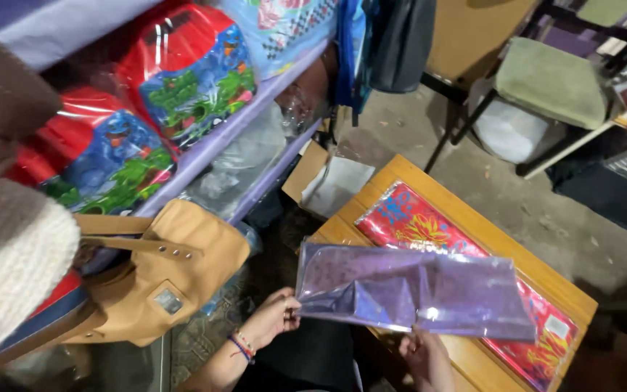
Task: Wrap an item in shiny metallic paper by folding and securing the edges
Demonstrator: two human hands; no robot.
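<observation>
both hands, left hand (273, 318) and right hand (426, 357), holding a shiny purple sheet (411, 290) over the red patterned sheet (466, 272) on the wooden tabletop (488, 225)

plastic sheet (415, 290) lies over packet (429, 225) on table (473, 356); bag (168, 276) left.

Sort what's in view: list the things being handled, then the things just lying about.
In hand:
purple sheet, held by left hand and right hand
red packet beneath it
wooden table

Lying about:
tan handbag
red backpacks
green-cushioned chair
cardboard box
</observation>
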